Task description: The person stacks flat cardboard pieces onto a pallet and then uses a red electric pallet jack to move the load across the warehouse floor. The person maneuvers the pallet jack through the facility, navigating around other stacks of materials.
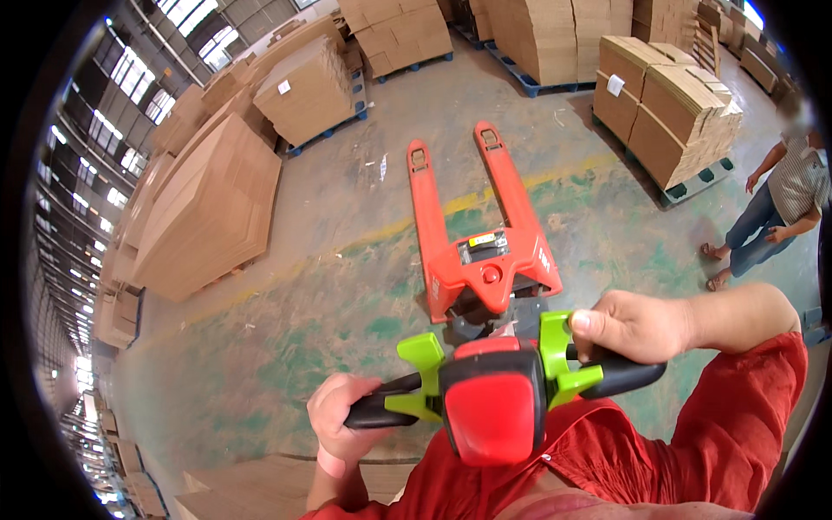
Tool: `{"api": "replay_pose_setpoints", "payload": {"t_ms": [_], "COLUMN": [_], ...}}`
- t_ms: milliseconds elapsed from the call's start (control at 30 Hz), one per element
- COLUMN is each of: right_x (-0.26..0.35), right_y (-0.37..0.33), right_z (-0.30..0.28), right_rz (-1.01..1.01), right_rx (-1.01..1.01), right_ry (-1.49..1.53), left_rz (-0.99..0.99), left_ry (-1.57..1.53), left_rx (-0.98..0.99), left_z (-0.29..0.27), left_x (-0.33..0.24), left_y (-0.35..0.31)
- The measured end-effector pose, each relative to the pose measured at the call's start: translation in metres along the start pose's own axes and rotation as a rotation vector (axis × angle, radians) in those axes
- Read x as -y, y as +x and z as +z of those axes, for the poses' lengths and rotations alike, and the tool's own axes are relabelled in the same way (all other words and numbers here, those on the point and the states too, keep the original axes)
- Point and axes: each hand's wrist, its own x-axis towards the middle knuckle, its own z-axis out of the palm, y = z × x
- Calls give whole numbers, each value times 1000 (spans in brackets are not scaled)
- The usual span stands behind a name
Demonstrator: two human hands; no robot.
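Observation:
Both my hands are on the tiller handle of a red electric pallet jack. The handle has a red cap, black grips and green levers. My left hand wraps round the left black grip. Round the right black grip my right hand is closed, its thumb at the upper green lever. Ahead of me the jack's two forks point away over the floor with no load on them. A red button sits on its body.
Cardboard stacks stand on blue pallets at the far left, far middle and right. A large leaning board stack is on the left. A person stands at the right. A yellow line crosses the worn green floor.

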Motion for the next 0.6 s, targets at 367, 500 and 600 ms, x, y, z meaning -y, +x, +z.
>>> {"api": "replay_pose_setpoints", "payload": {"t_ms": [367, 500, 600], "right_x": [-19, -36, -63], "right_y": [-43, -74, -105], "right_z": [33, 27, -3], "right_rz": [-385, -416, -320], "right_rx": [122, 204, 259], "right_ry": [-107, -129, -145], "left_rz": [-248, -325, -373], "left_ry": [23, 156, 248], "left_rx": [-305, -448, -399], "left_z": [19, 43, 70], "left_x": [-58, -126, -184], "left_y": [-72, -96, -93]}}
